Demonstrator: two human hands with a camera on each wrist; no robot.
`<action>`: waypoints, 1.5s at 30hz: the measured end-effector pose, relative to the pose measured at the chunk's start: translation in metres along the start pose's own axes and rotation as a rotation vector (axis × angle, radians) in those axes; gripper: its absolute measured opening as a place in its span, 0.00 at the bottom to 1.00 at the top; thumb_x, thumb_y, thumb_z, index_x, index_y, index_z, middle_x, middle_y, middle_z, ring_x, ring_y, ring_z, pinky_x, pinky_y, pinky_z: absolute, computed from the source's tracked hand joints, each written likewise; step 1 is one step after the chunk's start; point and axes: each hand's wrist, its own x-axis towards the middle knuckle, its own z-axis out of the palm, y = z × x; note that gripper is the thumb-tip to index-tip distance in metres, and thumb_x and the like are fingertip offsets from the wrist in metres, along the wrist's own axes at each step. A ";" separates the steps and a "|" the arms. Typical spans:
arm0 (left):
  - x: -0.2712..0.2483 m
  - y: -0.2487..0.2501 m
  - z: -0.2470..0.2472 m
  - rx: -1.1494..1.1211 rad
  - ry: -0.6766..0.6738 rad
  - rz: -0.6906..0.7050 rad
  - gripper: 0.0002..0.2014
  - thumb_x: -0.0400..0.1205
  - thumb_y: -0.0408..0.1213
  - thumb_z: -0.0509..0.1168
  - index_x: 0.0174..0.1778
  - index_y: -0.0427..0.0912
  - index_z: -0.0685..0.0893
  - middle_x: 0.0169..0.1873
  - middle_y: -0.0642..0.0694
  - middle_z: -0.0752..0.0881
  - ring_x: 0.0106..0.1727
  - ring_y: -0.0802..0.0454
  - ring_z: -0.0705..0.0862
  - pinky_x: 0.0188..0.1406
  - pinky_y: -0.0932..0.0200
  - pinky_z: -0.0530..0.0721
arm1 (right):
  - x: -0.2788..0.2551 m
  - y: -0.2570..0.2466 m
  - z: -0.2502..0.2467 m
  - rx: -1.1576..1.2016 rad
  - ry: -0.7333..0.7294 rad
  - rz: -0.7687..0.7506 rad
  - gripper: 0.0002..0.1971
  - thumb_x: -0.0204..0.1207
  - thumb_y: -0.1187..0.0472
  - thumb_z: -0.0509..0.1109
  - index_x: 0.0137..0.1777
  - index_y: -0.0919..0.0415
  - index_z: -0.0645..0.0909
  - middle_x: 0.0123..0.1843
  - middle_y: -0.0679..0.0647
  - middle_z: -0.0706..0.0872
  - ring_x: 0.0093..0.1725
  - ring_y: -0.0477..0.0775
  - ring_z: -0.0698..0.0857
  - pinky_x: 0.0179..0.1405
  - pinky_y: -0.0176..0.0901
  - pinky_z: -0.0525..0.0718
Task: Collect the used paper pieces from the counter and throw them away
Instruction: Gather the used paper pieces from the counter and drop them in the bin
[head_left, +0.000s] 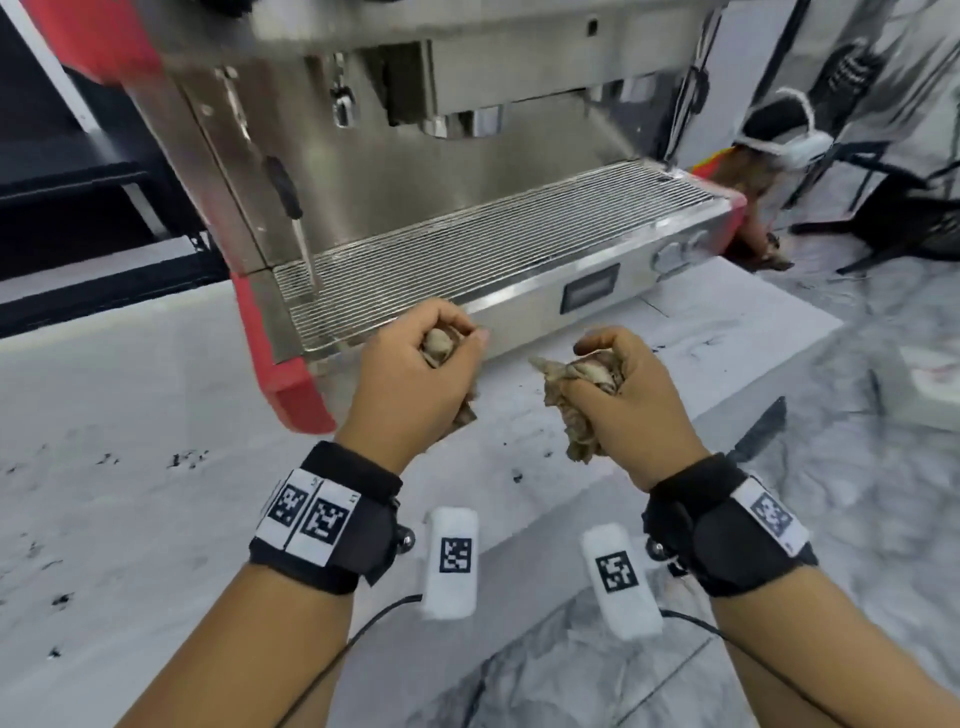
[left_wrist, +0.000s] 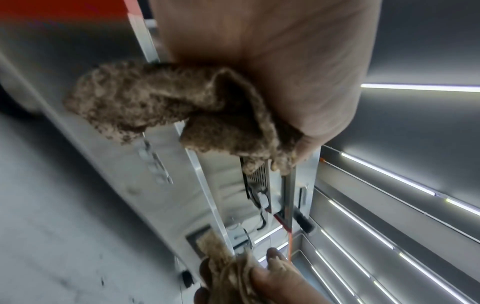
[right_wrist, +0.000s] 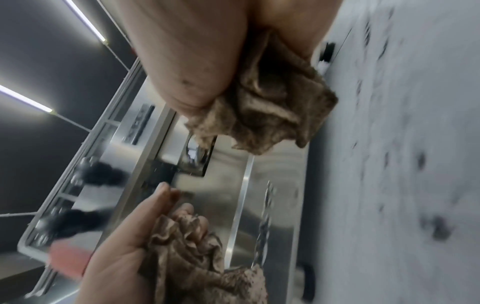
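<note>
My left hand (head_left: 426, 364) grips a crumpled brown, stained paper wad (head_left: 437, 347) above the white marble counter (head_left: 130, 467), just in front of the espresso machine. The same wad (left_wrist: 166, 102) bulges out of that fist in the left wrist view. My right hand (head_left: 623, 384) grips a second, larger brown paper wad (head_left: 569, 400), whose loose ends stick out left and below the fist. In the right wrist view this paper (right_wrist: 272, 111) hangs from the palm, and the left hand (right_wrist: 124, 246) holds its paper (right_wrist: 187, 246) lower down. The hands are a short way apart.
A steel and red espresso machine (head_left: 467, 156) with a wire drip tray (head_left: 493, 244) stands right behind the hands. Dark coffee specks (head_left: 187, 460) dot the counter. The counter's front edge runs below my right forearm, with marble floor (head_left: 857, 467) and black chair legs (head_left: 893, 228) to the right.
</note>
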 end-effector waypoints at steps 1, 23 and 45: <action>0.001 0.005 0.024 -0.013 -0.031 -0.011 0.05 0.80 0.37 0.69 0.43 0.39 0.82 0.26 0.35 0.83 0.23 0.47 0.82 0.19 0.55 0.85 | 0.002 0.004 -0.024 -0.003 0.016 0.007 0.12 0.81 0.75 0.69 0.56 0.61 0.74 0.35 0.65 0.85 0.20 0.55 0.75 0.20 0.50 0.82; 0.125 0.012 0.443 -0.021 -0.500 -0.093 0.08 0.77 0.42 0.67 0.45 0.40 0.81 0.28 0.35 0.86 0.15 0.46 0.80 0.10 0.70 0.67 | 0.108 0.099 -0.362 0.224 0.601 0.203 0.08 0.83 0.66 0.68 0.60 0.60 0.76 0.29 0.44 0.86 0.26 0.44 0.86 0.28 0.40 0.82; 0.337 -0.011 0.734 0.202 -0.385 -0.223 0.08 0.75 0.36 0.63 0.49 0.42 0.80 0.26 0.56 0.69 0.25 0.59 0.69 0.28 0.62 0.70 | 0.372 0.181 -0.609 0.131 0.318 0.334 0.18 0.67 0.66 0.64 0.55 0.49 0.71 0.46 0.61 0.79 0.44 0.66 0.83 0.51 0.83 0.83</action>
